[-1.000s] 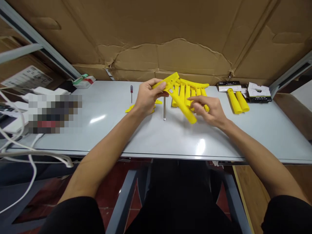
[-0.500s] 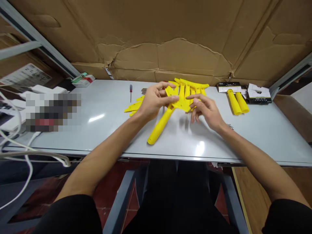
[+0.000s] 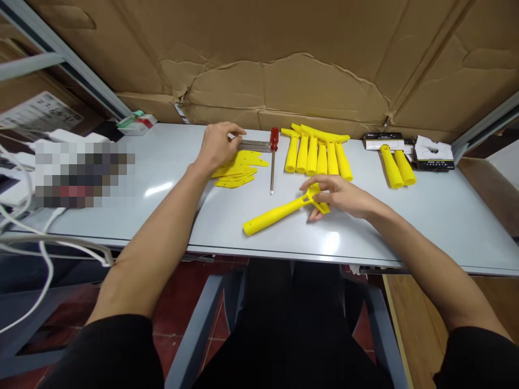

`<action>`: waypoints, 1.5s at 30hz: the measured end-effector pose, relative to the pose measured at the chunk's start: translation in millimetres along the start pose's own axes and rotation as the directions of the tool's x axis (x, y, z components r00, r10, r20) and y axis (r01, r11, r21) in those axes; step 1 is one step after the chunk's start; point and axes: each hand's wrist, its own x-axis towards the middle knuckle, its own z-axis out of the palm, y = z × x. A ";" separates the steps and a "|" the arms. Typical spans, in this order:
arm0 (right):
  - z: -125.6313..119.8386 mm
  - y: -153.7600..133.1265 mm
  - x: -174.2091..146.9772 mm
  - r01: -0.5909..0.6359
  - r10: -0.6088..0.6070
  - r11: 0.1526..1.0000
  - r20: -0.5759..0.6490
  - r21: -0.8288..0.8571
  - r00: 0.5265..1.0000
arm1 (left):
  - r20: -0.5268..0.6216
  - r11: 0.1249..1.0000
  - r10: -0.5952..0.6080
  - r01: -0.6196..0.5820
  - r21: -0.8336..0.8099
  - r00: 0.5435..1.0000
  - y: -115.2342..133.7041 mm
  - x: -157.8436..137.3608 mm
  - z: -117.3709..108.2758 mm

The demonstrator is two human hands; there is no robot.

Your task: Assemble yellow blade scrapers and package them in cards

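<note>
— What lies around the hands?
— A red-handled screwdriver (image 3: 273, 156) between flat yellow plates (image 3: 237, 168) and a row of yellow handles (image 3: 317, 154).
— And the hands?
— The right hand (image 3: 338, 195) pinches the yellow scraper handle's (image 3: 279, 212) forked head, low on the table (image 3: 162, 183); the left hand (image 3: 217, 146) grips a metal strip (image 3: 254, 145).

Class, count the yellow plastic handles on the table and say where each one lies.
8. Five stand in a row at the back centre, two lie by the boxes at right, and one lies near the front, held by the right hand. Others may be hidden.
</note>
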 end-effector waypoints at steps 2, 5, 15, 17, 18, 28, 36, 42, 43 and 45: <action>-3.2 0.9 -0.5 0.030 -0.031 0.988 -0.008 -0.153 0.999 | 0.056 1.000 -0.012 0.012 0.015 0.998 -13.5 0.9 1.1; -8.3 2.4 0.0 0.035 -0.056 0.950 -0.057 -0.311 0.997 | 0.120 0.999 -0.034 0.034 0.002 0.992 -20.4 -0.4 8.0; -15.7 -11.9 -4.6 -0.013 0.067 0.766 0.060 -0.642 0.996 | 0.001 0.982 -0.069 0.068 -0.174 0.998 -23.6 5.2 21.8; -14.5 -16.0 -6.1 -0.010 0.012 0.737 -0.003 -0.676 1.000 | -0.061 0.983 -0.037 0.026 -0.179 0.997 -24.8 5.8 23.4; -13.5 -18.0 -7.1 -0.002 -0.050 0.743 -0.058 -0.669 0.997 | -0.086 0.983 -0.024 0.008 -0.181 0.996 -25.5 6.0 24.0; -5.1 -14.4 -1.5 0.236 -0.372 0.912 -0.430 -0.336 0.822 | -0.343 0.844 -0.062 -0.135 -0.519 0.937 -1.6 15.5 23.7; 8.7 -5.7 7.7 0.404 -0.355 0.914 -0.398 0.042 0.846 | -0.033 0.519 0.138 -0.101 -0.849 0.990 135.3 -52.2 23.3; 12.9 -10.3 0.2 0.526 -0.469 0.850 -0.439 0.011 0.767 | 0.061 0.461 0.223 -0.050 -0.886 0.973 162.4 -74.6 15.5; 13.4 -11.2 -0.8 0.539 -0.480 0.842 -0.450 0.002 0.753 | 0.075 0.460 0.223 -0.037 -0.887 0.972 162.3 -74.5 13.7; 14.4 -12.6 -2.1 0.559 -0.496 0.829 -0.475 -0.011 0.727 | 0.094 0.457 0.210 -0.012 -0.889 0.973 161.7 -73.6 11.4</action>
